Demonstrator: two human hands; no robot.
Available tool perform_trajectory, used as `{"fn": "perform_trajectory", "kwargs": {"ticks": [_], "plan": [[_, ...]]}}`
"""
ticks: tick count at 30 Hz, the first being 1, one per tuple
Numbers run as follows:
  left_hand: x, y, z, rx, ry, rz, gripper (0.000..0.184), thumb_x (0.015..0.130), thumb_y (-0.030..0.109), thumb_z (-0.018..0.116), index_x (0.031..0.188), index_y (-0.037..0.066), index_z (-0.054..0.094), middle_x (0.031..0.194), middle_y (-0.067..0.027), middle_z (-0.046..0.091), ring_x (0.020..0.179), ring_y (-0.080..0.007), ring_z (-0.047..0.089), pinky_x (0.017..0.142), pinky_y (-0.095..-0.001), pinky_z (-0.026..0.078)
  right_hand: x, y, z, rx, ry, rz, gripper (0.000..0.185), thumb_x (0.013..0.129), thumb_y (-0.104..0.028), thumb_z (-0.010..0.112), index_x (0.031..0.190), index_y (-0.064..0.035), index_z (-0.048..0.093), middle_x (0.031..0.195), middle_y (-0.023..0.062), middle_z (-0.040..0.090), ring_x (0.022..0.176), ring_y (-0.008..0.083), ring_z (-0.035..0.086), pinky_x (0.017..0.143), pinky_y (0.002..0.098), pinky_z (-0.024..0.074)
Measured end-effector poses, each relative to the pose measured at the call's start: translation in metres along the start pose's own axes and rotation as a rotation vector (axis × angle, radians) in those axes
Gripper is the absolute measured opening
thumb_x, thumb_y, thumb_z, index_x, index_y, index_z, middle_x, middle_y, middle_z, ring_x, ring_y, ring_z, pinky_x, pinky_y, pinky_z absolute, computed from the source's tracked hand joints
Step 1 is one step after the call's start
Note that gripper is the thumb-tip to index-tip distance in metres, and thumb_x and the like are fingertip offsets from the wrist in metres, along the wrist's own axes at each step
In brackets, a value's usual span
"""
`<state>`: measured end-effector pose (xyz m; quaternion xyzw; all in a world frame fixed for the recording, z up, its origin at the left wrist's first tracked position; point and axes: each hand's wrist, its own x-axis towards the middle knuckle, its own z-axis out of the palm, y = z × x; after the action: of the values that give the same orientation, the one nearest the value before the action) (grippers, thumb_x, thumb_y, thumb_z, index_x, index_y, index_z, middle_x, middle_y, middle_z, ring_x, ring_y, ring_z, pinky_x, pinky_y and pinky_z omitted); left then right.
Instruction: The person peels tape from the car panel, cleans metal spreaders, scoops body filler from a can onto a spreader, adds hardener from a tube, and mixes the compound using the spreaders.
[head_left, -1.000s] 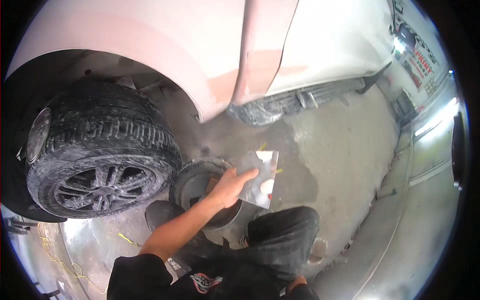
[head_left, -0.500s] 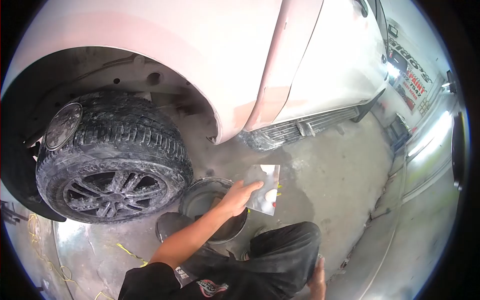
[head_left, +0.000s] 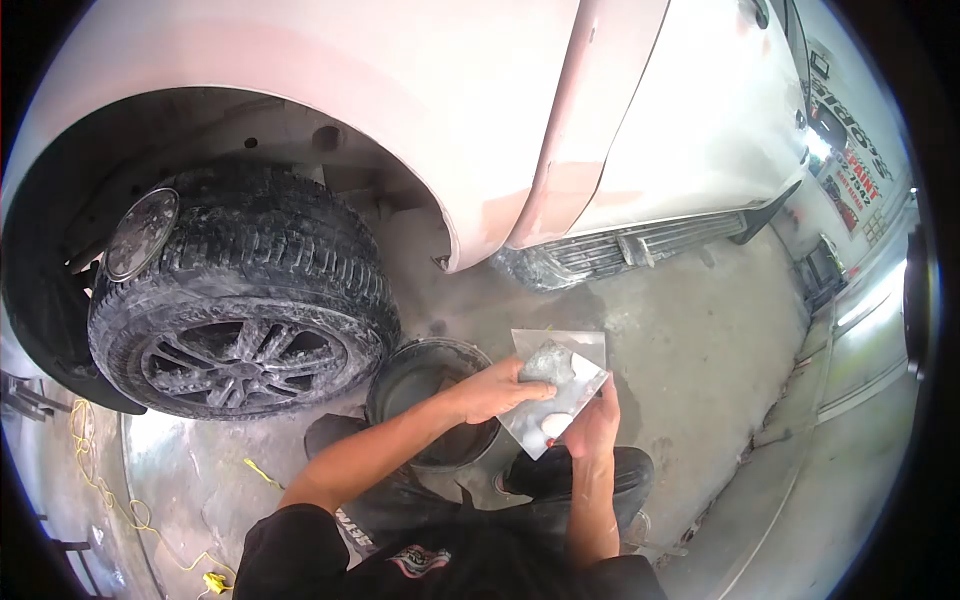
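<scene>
My left hand (head_left: 497, 390) is closed on a thin, shiny flat sheet (head_left: 567, 385), its thumb lying across the top face. White paste and a small red spot (head_left: 550, 442) show on that face, near a white blob (head_left: 555, 426). A second pale grey flat plate (head_left: 587, 342) overlaps it at the back; whether the two are separate pieces is hard to make out. My right hand (head_left: 594, 422) is closed at the right side of the sheets, fingers up along the edge and partly hidden.
A black bucket (head_left: 385, 385) stands left of my hands beside a dusty wheel (head_left: 240, 330). The vehicle's pinkish-white fender (head_left: 400, 90) and side step (head_left: 620, 252) are ahead. A round lid-like disc (head_left: 142, 235) rests on the tyre. A yellow cord (head_left: 130, 515) lies at left.
My right hand has risen from beside my knee to the sheet. My left hand has shifted right with the sheet, and a second plate edge now shows behind it.
</scene>
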<state>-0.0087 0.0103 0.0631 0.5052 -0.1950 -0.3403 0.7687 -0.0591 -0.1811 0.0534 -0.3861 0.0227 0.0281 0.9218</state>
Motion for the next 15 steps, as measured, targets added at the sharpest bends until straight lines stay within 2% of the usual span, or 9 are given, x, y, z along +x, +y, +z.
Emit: {"fn": "perform_trajectory", "kwargs": {"ticks": [2,5,8,11,14,15], "plan": [[-0.002,0.002,-0.003,0.034,0.005,-0.034,0.043,0.097,0.017,0.066,0.134,-0.001,0.057,0.122,-0.0063,0.066,0.108,-0.0139,0.061,0.093,-0.0324,0.05,0.005,0.0,0.001,-0.003,-0.007,0.025,0.069,0.104,-0.056,0.039,0.145,-0.0006,0.044,0.144,0.0168,0.053,0.131,0.0335,0.051,0.111,0.0478,0.0378],[0.0,-0.016,-0.006,-0.084,0.067,0.042,0.032,0.098,0.015,0.064,0.126,-0.001,0.062,0.112,-0.0047,0.069,0.096,-0.012,0.065,0.083,-0.032,0.055,0.005,0.005,-0.001,0.049,-0.144,0.034,0.062,0.105,-0.05,0.038,0.144,-0.0011,0.045,0.143,0.0152,0.054,0.129,0.032,0.052,0.111,0.0474,0.0385],[0.006,-0.025,-0.009,-0.128,0.041,0.041,0.032,0.098,0.017,0.065,0.125,-0.001,0.063,0.111,-0.0051,0.069,0.095,-0.0125,0.066,0.083,-0.0318,0.055,0.01,0.019,-0.013,-0.111,0.116,-0.039,0.057,0.107,-0.045,0.038,0.142,-0.0021,0.048,0.141,0.0149,0.056,0.129,0.0322,0.053,0.111,0.0481,0.0394],[0.004,-0.014,-0.011,-0.111,-0.033,-0.118,0.034,0.097,0.02,0.067,0.125,0.0,0.063,0.111,-0.006,0.07,0.095,-0.0132,0.067,0.083,-0.0317,0.055,0.024,0.011,-0.044,0.008,0.179,-0.099,0.053,0.107,-0.043,0.038,0.14,-0.0027,0.05,0.137,0.0141,0.059,0.127,0.0318,0.055,0.108,0.0493,0.0418],[0.005,0.0,-0.016,-0.153,0.013,-0.129,0.044,0.097,0.024,0.066,0.133,0.0,0.058,0.125,-0.0062,0.066,0.11,-0.0134,0.062,0.095,-0.0331,0.05,0.025,-0.012,-0.066,0.085,0.277,-0.222,0.048,0.105,-0.031,0.05,0.141,0.0002,0.047,0.136,0.014,0.057,0.125,0.0326,0.055,0.104,0.0482,0.045],[0.012,-0.006,-0.017,-0.391,0.033,-0.087,0.042,0.098,0.025,0.065,0.132,0.001,0.059,0.123,-0.0065,0.066,0.107,-0.016,0.065,0.094,-0.034,0.052,0.022,-0.017,-0.071,-0.005,0.302,-0.266,0.046,0.103,-0.025,0.053,0.141,0.0004,0.047,0.135,0.0137,0.057,0.125,0.0318,0.055,0.104,0.0476,0.0454]]}}
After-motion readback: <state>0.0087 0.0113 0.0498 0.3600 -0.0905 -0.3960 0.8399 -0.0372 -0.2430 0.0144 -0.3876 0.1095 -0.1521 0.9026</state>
